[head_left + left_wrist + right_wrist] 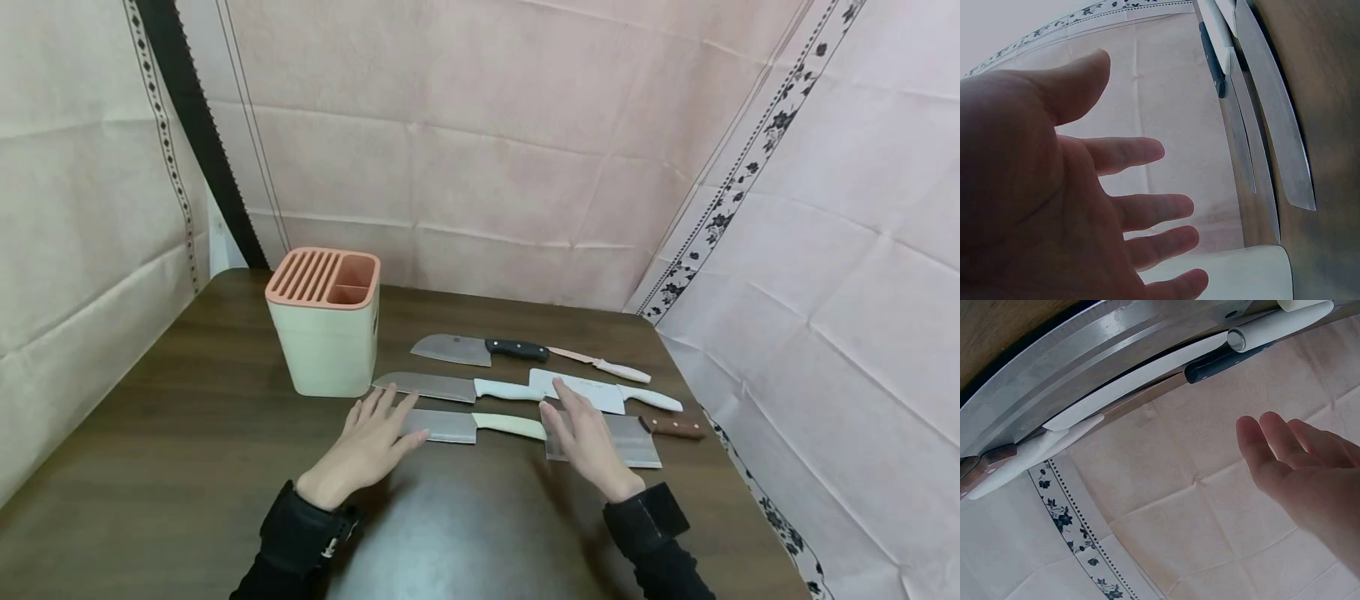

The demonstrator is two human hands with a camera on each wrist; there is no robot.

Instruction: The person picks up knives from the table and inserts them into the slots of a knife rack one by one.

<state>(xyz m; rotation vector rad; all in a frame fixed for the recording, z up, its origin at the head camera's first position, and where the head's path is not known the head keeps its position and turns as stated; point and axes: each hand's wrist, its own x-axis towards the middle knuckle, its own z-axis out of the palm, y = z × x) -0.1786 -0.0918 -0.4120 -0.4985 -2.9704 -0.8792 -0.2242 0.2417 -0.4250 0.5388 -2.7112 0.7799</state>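
Observation:
My left hand (369,442) is held with fingers spread, over the blade end of a pale-green-handled cleaver (450,427) and a white-handled kitchen knife (442,387). With fingers extended, my right hand (588,442) overlaps a brown-handled cleaver (630,437) and reaches toward a white-bladed cleaver (592,389). Neither hand holds anything. Behind these lie a black-handled knife (457,348) and a small knife with a pinkish blade and white handle (622,371). In the left wrist view, the open palm (1079,187) is apart from the blades.
A pale green knife block (322,354) with a slotted pink-orange top stands at the back left of the dark wooden table (187,433). Patterned cloth (450,167) hangs behind the table and on both sides.

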